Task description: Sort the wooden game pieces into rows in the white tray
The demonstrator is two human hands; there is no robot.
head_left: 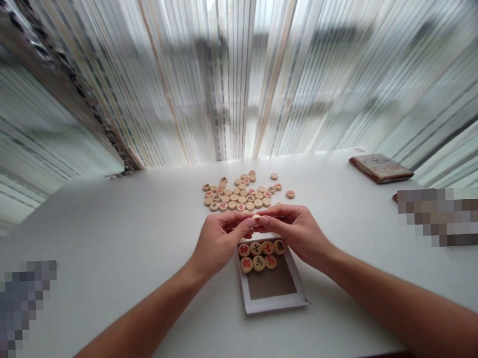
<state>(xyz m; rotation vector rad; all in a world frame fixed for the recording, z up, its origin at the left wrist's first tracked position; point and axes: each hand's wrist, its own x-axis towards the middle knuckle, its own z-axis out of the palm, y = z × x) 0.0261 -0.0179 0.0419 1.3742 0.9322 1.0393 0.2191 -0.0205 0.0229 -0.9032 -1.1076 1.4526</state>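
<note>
Disc [256, 219], small and pale, pinched where the thumb and fingers of my left hand [217, 240] meet those of my right hand [306, 230]. Its face is mostly out of view; I cannot read any character on it. The other fingers curl in behind my thumbs, so most of their tips are hidden from me.

Hands sit at the far end of a shallow tray [274, 305], covering part of its far rim. Inside, seven lettered pieces [259, 263]: four in the far row, three in the next, red and black characters mixed. Brown floor shows nearer me.

Beyond my knuckles, loose pieces [241, 198] spread over the white table [146, 230], some lettered, many plain side up; one by my right forefinger is almost wholly covered. Striped curtain [223, 95] behind, blurred. Far right, a flat brown-edged object [381, 167], markings illegible. Left patch [21, 310] and right patch [448, 212]: pixelated past recognition. Both forearms [150, 315] run out of view.
</note>
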